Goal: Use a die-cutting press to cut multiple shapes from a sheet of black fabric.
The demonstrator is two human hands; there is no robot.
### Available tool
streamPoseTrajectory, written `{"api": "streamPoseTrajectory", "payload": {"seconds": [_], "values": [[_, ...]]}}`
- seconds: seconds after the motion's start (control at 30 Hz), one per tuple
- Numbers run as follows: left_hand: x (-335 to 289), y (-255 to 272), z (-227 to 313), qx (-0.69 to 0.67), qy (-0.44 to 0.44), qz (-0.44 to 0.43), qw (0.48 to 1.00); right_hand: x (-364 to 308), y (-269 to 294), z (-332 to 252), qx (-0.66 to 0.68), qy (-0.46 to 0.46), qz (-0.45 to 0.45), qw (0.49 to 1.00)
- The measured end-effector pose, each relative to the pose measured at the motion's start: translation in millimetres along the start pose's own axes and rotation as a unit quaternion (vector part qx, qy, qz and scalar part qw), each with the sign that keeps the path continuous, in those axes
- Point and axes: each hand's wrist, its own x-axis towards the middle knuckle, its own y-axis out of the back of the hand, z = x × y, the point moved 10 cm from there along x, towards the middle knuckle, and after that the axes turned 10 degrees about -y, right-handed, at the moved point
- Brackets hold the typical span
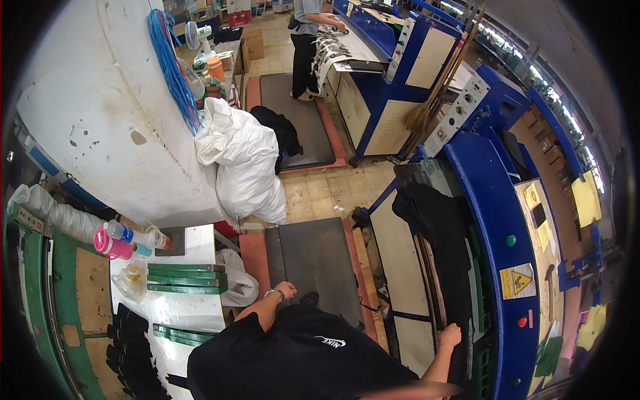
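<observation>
My left hand [286,290], with a watch on its wrist, hangs by my hip with the fingers curled and nothing in it. It is above the grey floor mat [320,267] and next to the white table [193,307]. My right hand [450,335] reaches out to the blue press machine [497,220], its fingers closed on the edge of a black sheet [433,220] that drapes over the machine's bed. My black shirt hides the lower part of both arms.
On the white table lie green flat bars [187,279], a pink bottle [112,247], a clear bottle [133,235] and stacked black pieces [130,353]. White sacks [243,167] lean on a white pillar [107,107]. Another person [307,40] works at a far blue machine. A broom [433,100] leans there.
</observation>
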Motion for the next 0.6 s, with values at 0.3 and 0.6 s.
{"api": "streamPoseTrajectory", "payload": {"seconds": [0.3,0.6], "values": [[-30.6,2.8,47.6,0.127,-0.044,0.09,0.987,1.0,-15.2,14.3,0.006,-0.024,0.003,1.0],[-47.1,6.3,62.9,0.146,-0.044,0.109,0.982,-3.9,-9.1,10.5,0.008,-0.019,0.004,1.0]]}}
